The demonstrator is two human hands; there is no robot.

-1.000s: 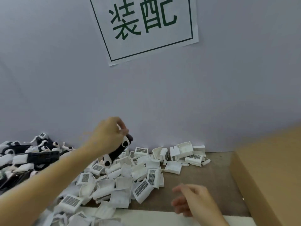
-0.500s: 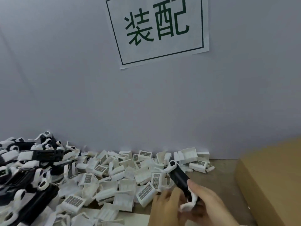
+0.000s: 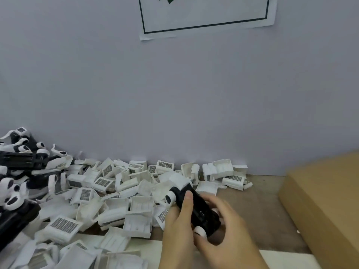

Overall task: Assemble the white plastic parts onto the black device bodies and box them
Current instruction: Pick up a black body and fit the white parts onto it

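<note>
head view, figure: both hands hold one black device body (image 3: pixel 198 209) low over the wooden table (image 3: pixel 258 206), just right of the heap of white plastic parts (image 3: pixel 108 193). the left hand (image 3: pixel 177 228) wraps the body from the left, thumb laid along its upper face; the right hand (image 3: pixel 223 228) cups the near end from the right, fingers curled around it. a white part (image 3: pixel 179 181) sits at the far end of the body, so the two-handed hold probably steadies the body while that part is seated; whether it is fully seated cannot be told. the body points away and to the left, keeping its far end toward the heap. a stack of black bodies (image 3: pixel 19 171) lies at far left, and the cardboard box (image 3: pixel 326 206) waits at right, within reach for packing. compared with half a second earlier, the body lies lower and closer between the hands, the white part is at its far end, and the wall sign (image 3: pixel 206 18) is mostly out of frame.
</note>
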